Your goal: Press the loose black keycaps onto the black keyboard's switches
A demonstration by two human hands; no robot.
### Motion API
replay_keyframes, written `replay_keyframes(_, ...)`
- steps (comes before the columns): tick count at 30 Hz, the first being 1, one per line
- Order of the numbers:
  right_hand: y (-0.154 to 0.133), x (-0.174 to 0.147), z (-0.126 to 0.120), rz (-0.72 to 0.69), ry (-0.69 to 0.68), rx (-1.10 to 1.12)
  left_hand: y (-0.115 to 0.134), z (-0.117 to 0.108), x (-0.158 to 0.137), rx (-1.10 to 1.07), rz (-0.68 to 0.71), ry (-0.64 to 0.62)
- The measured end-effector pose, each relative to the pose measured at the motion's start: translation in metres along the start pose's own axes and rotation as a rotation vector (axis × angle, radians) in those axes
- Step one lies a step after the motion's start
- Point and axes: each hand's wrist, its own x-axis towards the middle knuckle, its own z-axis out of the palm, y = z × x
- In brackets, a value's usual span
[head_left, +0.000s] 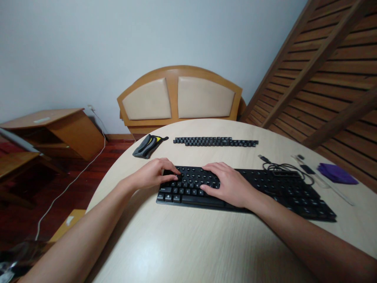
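Observation:
A black keyboard (188,198) lies on the round pale wooden table (176,243). Keycaps with white letters sit along its lower left rows; the upper part shows small pale marks where keycaps seem to be off. My left hand (153,173) is at the keyboard's left end, thumb and index finger pinched close together at what looks like a keycap, mostly hidden by the fingertips. My right hand (228,184) lies over the middle of the keyboard, thumb and fingers apart, touching the keys. Loose black keycaps (216,141) are lined up in rows behind the keyboard.
Left of the keycap rows lies a black and yellow pouch-like item (149,145). A coiled USB cable (282,167), a purple cloth (337,173) and a thin white stick (338,192) are on the right. Beyond the table stand a wooden headboard (174,94) and a slatted wooden panel (330,70).

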Motion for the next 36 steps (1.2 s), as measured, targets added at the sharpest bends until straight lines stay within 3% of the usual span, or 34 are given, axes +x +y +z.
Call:
replay_keyframes(22, 0.000, 0.000, 0.001, 0.003, -0.001, -0.011, 0.018, 0.000, 0.001, 0.221, 0.087, -0.063)
replay_keyframes(36, -0.001, 0.000, 0.000, 0.010, -0.005, -0.008, 0.028, 0.003, 0.001, 0.291, -0.068, -0.053)
